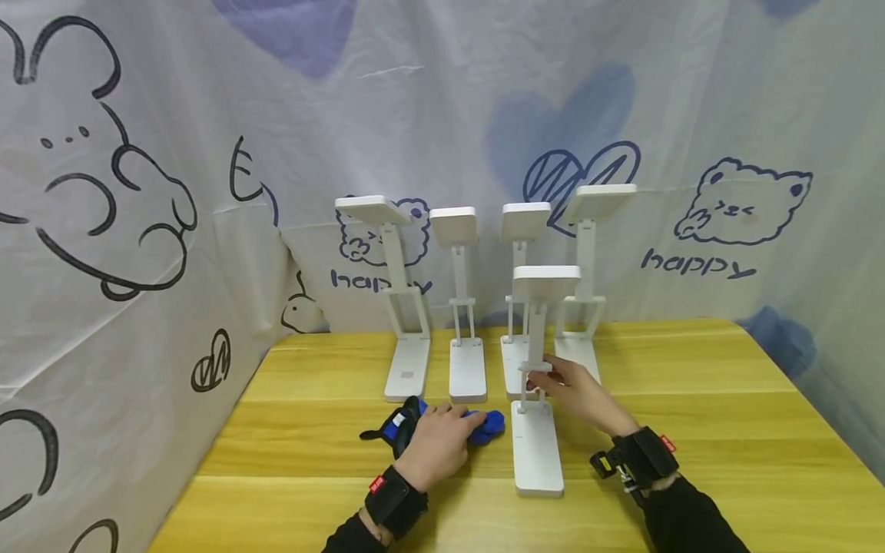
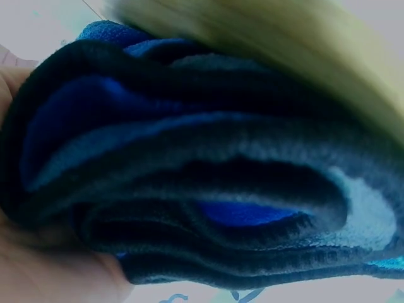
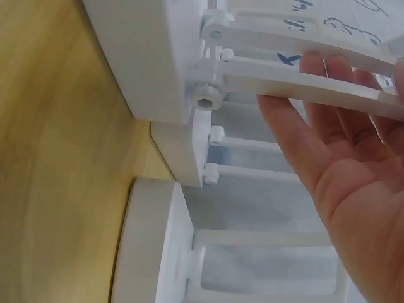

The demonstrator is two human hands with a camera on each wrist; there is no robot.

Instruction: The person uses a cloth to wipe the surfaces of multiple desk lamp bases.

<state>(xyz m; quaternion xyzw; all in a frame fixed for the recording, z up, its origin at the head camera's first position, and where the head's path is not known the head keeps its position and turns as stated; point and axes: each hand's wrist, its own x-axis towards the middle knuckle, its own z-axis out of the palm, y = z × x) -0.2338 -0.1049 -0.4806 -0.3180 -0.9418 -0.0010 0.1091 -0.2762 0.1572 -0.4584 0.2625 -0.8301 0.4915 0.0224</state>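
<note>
In the head view my right hand (image 1: 577,393) holds the nearest white folding stand (image 1: 537,449) by its paired legs, below the neck. This stand is unfolded, its base close over the table and its flat head raised. The right wrist view shows my fingers (image 3: 290,123) around the two thin legs (image 3: 297,85). To the left of this stand, my left hand (image 1: 437,444) grips a bunched blue cloth (image 1: 489,427) with black edging. Seen from the left wrist, the cloth (image 2: 252,214) lies in several folds against the palm and thumb.
Behind stand several similar white stands in a row: one at the left (image 1: 408,369), another beside it (image 1: 467,369), one partly hidden behind the held stand (image 1: 512,355), and one at the right (image 1: 577,353). A printed curtain (image 1: 442,130) hangs behind the wooden table (image 1: 691,430).
</note>
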